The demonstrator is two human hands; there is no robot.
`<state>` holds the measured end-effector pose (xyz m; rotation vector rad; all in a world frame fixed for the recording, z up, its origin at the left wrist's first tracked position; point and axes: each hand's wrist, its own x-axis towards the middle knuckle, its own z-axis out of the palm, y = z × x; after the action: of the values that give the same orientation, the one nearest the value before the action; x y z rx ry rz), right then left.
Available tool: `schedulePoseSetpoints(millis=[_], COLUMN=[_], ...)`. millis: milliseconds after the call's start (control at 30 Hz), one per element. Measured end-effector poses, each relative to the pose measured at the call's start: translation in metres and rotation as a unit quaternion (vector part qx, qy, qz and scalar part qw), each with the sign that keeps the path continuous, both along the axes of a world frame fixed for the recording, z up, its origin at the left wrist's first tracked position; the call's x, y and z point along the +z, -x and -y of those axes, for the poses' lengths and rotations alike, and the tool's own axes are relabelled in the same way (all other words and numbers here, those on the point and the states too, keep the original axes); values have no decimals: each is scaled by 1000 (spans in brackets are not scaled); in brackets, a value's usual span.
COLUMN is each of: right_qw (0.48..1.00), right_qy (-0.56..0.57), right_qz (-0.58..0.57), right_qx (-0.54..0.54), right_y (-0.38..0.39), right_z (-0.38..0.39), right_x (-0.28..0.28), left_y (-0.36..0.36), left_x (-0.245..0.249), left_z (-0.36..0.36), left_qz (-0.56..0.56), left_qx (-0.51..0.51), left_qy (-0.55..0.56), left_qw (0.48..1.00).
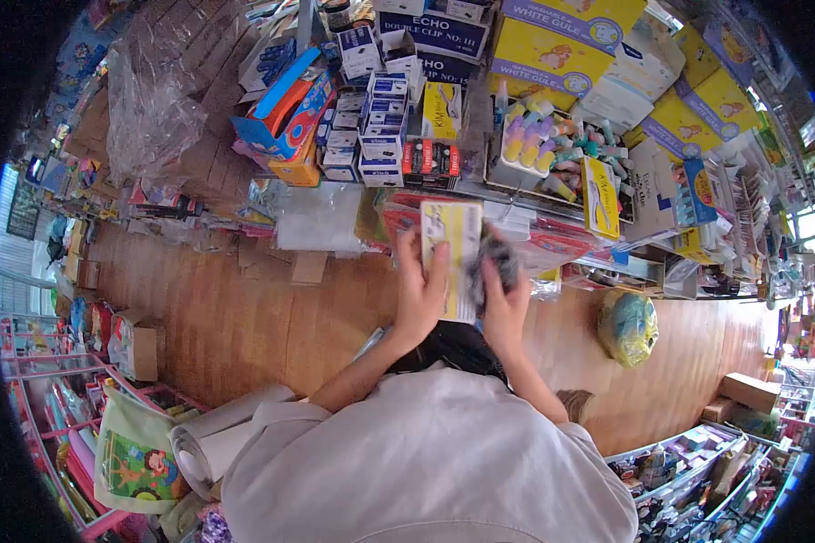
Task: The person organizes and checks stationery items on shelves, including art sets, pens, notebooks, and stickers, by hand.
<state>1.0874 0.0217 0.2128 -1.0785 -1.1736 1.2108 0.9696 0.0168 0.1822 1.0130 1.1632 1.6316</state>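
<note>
A flat yellow-and-white box point(453, 249) stands upright in front of my chest, gripped along its left edge by my left hand point(418, 294), thumb across its face. My right hand point(505, 312) is at the box's lower right side, its fingers closed on a dark, bunched, cloth-like thing point(500, 261). That dark thing is blurred and overlaps the box's right edge. Just beyond both hands runs the front of a shelf, with red packets point(407, 217) along its edge.
Blue-and-white clip boxes point(385, 127), red-and-black small boxes point(430, 158) and a carton of glue bottles point(530, 149) crowd the shelf. Yellow glue cartons point(548, 54) are stacked behind. A yellow-green wrapped bundle point(628, 328) sits on the wooden floor. Paper rolls point(217, 434) lie at left.
</note>
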Motion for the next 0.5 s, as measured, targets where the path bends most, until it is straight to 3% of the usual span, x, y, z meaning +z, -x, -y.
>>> schedulePoseSetpoints(millis=[33,133,167,233,267,333,367,433,500], right_qw=[994,994,993,990,985,954,954,911,904], right_qy=[-10,-29,-40,-52,-100,-215,-215,-298,-285], right_qz=[105,94,95,119,142,200,202,276,296], right_qx=[28,54,60,50,-2,-52,-54,68,116], right_y=[-3,-5,-5,-14,-18,-28,-29,-31,-19], right_z=[12,39,43,39,36,25,20,12,14], right_x=[-3,-9,-8,-12,-12,2,13,27,27], left_y=[5,25,25,22,22,20,19,15,12], left_x=[6,21,17,12,11,20,22,23,22], left_z=[-3,-3,-3,-3,-3,-3,-3,-3,-3], left_qz=[1,83,83,258,258,341,342,442,392], left_qx=[5,-5,-2,-19,-19,-155,-157,-205,-215], left_qy=[1,113,115,70,71,69,69,63,79], left_qw=[1000,990,990,963,963,925,924,871,891])
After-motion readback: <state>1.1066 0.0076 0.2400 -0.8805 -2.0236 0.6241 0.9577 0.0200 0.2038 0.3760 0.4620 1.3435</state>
